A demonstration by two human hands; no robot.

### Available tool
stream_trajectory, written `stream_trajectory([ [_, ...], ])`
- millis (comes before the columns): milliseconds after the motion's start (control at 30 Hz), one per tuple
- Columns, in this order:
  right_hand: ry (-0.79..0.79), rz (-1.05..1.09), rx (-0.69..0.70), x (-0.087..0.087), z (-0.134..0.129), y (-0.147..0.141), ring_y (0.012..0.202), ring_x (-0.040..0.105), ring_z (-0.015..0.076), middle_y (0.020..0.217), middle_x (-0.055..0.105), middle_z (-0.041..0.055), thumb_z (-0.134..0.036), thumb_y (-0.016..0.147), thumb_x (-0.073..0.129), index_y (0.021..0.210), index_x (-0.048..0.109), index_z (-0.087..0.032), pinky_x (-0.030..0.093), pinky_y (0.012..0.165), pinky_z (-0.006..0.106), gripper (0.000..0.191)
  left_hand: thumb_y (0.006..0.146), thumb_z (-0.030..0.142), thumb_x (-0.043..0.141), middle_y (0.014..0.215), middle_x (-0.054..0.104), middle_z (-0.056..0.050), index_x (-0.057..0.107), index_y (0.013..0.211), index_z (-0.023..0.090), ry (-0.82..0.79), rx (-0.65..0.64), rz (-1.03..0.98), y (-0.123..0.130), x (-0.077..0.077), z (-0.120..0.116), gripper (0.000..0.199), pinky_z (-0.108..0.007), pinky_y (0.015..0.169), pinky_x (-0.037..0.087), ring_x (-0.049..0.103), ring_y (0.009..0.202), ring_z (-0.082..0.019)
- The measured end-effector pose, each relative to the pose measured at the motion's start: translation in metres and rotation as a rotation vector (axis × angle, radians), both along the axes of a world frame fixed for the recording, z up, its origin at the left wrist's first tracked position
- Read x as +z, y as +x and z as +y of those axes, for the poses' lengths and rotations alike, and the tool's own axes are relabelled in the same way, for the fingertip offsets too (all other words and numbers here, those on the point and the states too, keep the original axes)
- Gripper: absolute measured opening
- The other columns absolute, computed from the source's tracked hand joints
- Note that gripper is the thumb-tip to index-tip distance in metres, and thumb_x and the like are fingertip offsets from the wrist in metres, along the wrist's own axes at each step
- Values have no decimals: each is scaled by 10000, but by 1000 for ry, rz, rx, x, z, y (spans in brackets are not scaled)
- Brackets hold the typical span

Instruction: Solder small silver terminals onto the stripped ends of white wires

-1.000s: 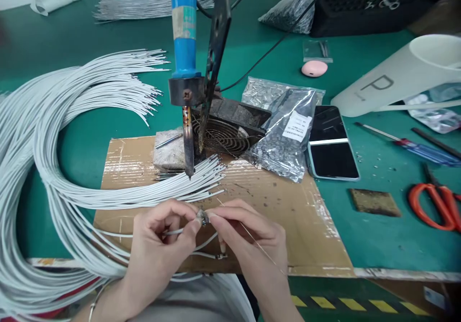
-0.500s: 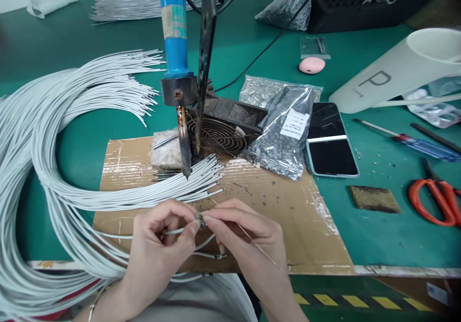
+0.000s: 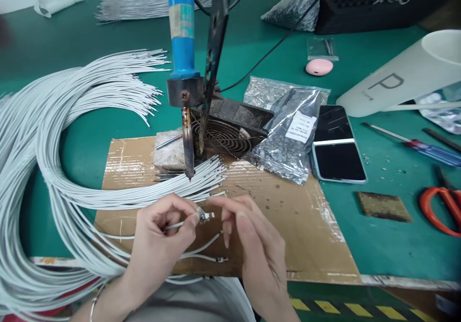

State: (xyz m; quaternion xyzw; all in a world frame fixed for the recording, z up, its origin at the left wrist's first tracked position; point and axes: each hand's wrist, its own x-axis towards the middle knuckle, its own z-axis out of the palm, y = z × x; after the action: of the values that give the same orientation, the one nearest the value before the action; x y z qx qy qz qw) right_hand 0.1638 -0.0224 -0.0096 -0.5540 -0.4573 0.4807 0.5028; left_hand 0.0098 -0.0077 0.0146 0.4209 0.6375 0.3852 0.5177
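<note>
Between thumb and forefinger, my left hand [image 3: 163,230] pinches a white cable at its end, where a small metal connector [image 3: 206,215] sticks out to the right. My right hand [image 3: 252,245] is just right of the connector, apart from it, fingers spread. A thin wire shows faintly near its palm. Two cable ends, one with a metal connector [image 3: 221,259], lie on the cardboard [image 3: 302,235] below and between the hands. Above them a soldering iron [image 3: 182,48] with a blue handle points down over a bundle of white cables [image 3: 144,196].
Coiled white cables [image 3: 21,178] fill the left side. Behind the cardboard are a round-grilled fan [image 3: 225,137] and bags of small parts [image 3: 288,139]. A phone [image 3: 338,144], a screwdriver [image 3: 428,149], orange-handled scissors [image 3: 435,211] and a large white cup [image 3: 396,72] are on the right.
My right hand has let go of the connector, moved slightly right and opened its fingers. The connector now shows in my left hand. The view has shifted slightly.
</note>
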Motion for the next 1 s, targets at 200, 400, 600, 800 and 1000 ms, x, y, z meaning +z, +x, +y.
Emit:
stream_trajectory([
  [200, -35, -168, -60, 3, 1, -3, 660, 511, 131, 825, 626, -38, -341, 1105, 403, 1330, 561, -297, 421, 660, 272, 279, 833, 248, 731, 712, 622, -16, 706, 709, 167, 39, 53, 8, -4, -9, 11, 150, -250, 499, 185, 274, 514, -77],
  [400, 63, -291, -34, 8, 12, -1, 631, 429, 117, 754, 458, -43, -284, 1085, 436, 796, 449, -226, 349, 603, 268, 295, 816, 255, 742, 746, 633, -22, 688, 705, 164, 1, 115, -32, -3, -5, 18, 155, -273, 512, 141, 244, 514, -71],
  [600, 155, -143, -16, 4, 20, -3, 1080, 665, 163, 1146, 674, 13, -212, 1027, 581, 834, 573, -231, 484, 934, 289, 194, 793, 251, 751, 599, 533, 25, 675, 698, 169, -26, 146, -38, 1, 5, 25, 147, -274, 519, 125, 234, 516, -81],
  [800, 107, -35, -70, 7, 24, -15, 1058, 739, 144, 1143, 773, 5, -171, 971, 673, 805, 632, -240, 569, 870, 222, 184, 828, 266, 737, 644, 560, 9, 684, 702, 175, 36, 142, -28, -3, -5, 28, 164, -239, 484, 171, 272, 500, -73],
  [1000, 54, -18, -109, 10, 26, -19, 1010, 779, 137, 1099, 817, 7, -206, 945, 716, 765, 623, -235, 592, 899, 203, 205, 782, 240, 748, 490, 383, 81, 660, 690, 178, 19, 134, -77, -1, 2, 36, 142, -217, 447, 115, 222, 450, -68],
])
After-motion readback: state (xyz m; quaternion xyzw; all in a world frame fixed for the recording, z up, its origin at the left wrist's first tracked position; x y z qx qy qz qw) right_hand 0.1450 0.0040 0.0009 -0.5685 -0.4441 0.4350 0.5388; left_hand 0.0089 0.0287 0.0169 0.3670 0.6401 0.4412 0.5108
